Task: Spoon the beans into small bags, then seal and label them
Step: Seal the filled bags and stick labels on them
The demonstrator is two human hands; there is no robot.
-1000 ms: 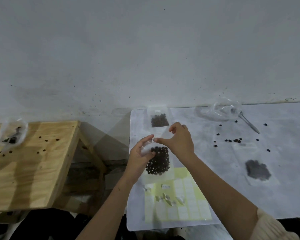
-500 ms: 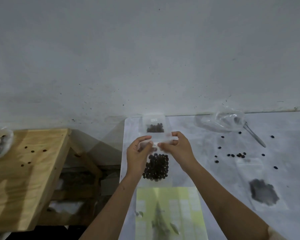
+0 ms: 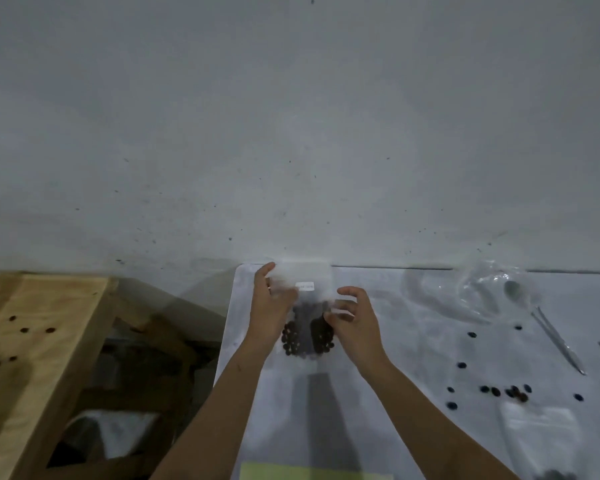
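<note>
Small bag (image 3: 309, 292): clear, with a white label (image 3: 305, 286) near its top and dark beans (image 3: 291, 337) low inside, held at the white desk's (image 3: 413, 358) far left corner.
Left hand (image 3: 271, 313): fingers curled round the bag's left edge.
Right hand (image 3: 355, 327): thumb and curled fingers pinch the right edge.
Spoon (image 3: 561, 344): lies well to the right, loose beans (image 3: 506, 391) scattered near it.

Left hand (image 3: 271, 306) held the small bag (image 3: 307, 355) by its left side, and right hand (image 3: 357, 323) fingers (image 3: 349, 292) pinched its right side, at the far edge of the white table (image 3: 413, 358). Beans (image 3: 290, 337) inside, blurred. White label (image 3: 305, 286) just above them. Loose beans (image 3: 506, 391) and spoon (image 3: 555, 336) lay to the right.
</note>
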